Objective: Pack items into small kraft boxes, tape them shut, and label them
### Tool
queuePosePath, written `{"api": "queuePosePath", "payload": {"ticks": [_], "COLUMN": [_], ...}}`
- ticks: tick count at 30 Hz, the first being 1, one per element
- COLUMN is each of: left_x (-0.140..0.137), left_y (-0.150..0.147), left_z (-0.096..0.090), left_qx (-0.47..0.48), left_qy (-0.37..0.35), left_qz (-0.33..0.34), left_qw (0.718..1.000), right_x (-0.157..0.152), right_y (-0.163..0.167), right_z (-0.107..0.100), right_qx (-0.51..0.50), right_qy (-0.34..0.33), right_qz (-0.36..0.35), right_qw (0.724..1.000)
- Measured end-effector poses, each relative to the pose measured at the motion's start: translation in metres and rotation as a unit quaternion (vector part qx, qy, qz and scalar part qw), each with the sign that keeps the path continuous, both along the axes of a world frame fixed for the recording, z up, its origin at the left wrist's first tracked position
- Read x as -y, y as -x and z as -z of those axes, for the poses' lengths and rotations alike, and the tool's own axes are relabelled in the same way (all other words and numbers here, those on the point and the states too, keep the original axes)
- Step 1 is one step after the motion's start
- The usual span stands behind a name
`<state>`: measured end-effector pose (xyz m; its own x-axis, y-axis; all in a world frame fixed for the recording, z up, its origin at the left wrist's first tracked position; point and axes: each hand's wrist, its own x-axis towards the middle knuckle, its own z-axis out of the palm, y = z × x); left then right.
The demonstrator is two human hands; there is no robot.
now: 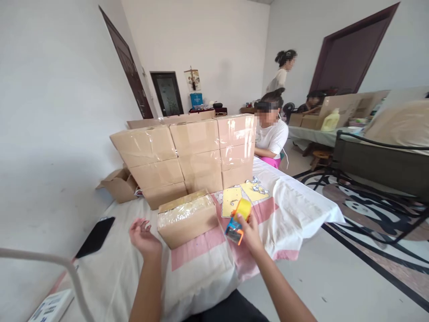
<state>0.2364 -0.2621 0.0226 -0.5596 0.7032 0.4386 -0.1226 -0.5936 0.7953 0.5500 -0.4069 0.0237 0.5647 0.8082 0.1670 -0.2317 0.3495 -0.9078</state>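
My right hand [250,230] is wrapped round a tape dispenser [233,227] with a blue and orange body and a yellow roll of tape. It is held above the cloth, to the right of a closed cardboard box [192,228] with shiny clear tape over its top. To the left of that box, my left hand [145,236] is raised with loosely curled fingers and nothing in it. A gap shows between this hand and the box. Behind the single box rises a stack of taped cardboard boxes [201,167].
A patterned cloth [284,210] covers the table. An open carton [118,184] and a black phone-like slab [96,237] lie at the left. Past the stack, a person in white [273,138] sits. A metal-framed chair [378,165] stands at the right; other people are farther back.
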Motion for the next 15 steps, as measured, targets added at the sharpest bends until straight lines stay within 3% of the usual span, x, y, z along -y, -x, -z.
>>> {"api": "queuePosePath", "payload": {"ticks": [4, 8, 11, 13, 15], "left_x": [0.046, 0.110, 0.145, 0.155, 0.158], "left_y": [-0.001, -0.026, -0.053, -0.071, -0.089], "left_z": [0.011, 0.030, 0.032, 0.028, 0.024], "left_qx": [0.012, -0.027, -0.190, -0.324, -0.403], "left_qy": [0.010, 0.023, 0.053, 0.076, 0.098], "left_qz": [-0.069, -0.099, 0.050, 0.170, 0.236], "left_qw": [0.997, 0.994, 0.979, 0.928, 0.879], "right_x": [0.009, 0.020, 0.025, 0.026, 0.026], "right_y": [0.044, 0.065, 0.072, 0.075, 0.077], "right_z": [0.005, 0.017, 0.023, 0.025, 0.027], "right_qx": [-0.125, -0.138, -0.105, -0.082, -0.060], "right_qy": [-0.019, 0.003, 0.019, 0.026, 0.030], "right_qz": [-0.067, -0.103, -0.108, -0.109, -0.104], "right_qw": [0.990, 0.985, 0.988, 0.990, 0.992]}}
